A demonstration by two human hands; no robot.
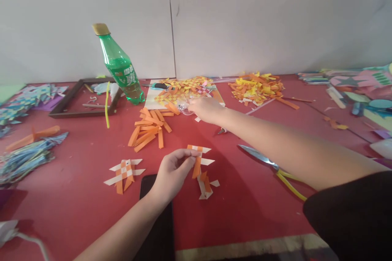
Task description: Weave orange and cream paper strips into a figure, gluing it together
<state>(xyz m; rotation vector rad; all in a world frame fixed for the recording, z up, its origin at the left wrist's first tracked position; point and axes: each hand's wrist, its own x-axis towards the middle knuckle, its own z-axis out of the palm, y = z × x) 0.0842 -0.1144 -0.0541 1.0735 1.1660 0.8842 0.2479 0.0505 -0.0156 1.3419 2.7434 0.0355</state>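
Between thumb and fingers, my left hand [174, 173] pinches a woven paper fish [197, 161] of orange and white strips. Farther back, my right hand [206, 109] reaches down to a small clear packet [183, 107] with tiny shiny pieces in it; its fingertips are bunched and partly hidden, so what they grip does not show. A second woven paper fish [124, 173] with a small black eye lies to the left. Cut orange and white paper scraps [206, 185] lie just below my left hand.
Orange paper strips [150, 128] lie mid-table, with a pile of woven pieces [183, 89] behind. A green bottle [122, 69] stands by a dark frame [82, 112]. Yellow-handled scissors [277, 169] lie open under my right arm. A dark phone [159, 228] lies under my left wrist.
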